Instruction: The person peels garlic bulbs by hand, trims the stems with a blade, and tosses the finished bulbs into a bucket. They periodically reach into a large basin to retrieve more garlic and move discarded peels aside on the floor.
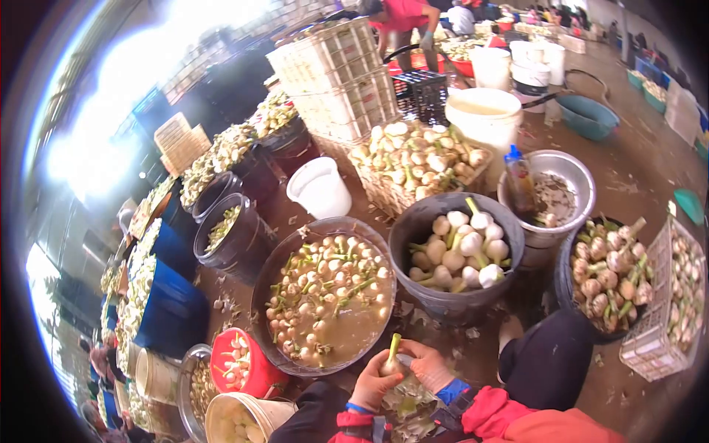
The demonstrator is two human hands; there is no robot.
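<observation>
Near the bottom centre, my left hand (pixel 374 382) has its fingers wrapped round a garlic bulb (pixel 392 365) whose short green stem points up. My right hand (pixel 430 367) is closed against the bulb's right side; a small pale glint shows at its fingertips, too small to name. Below both hands lie loose peelings (pixel 408 413). Just beyond them stand a wide basin (pixel 258 310) with garlic bulbs in murky water and a dark bucket (pixel 450 299) holding cleaner white bulbs.
A red bucket (pixel 275 378) and a cream bucket (pixel 275 413) stand at the lower left. To the right are a metal bowl (pixel 583 181), a dark tub (pixel 565 273) of bulbs and a crate (pixel 650 343). A person (pixel 402 15) in red bends beyond stacked crates (pixel 332 66).
</observation>
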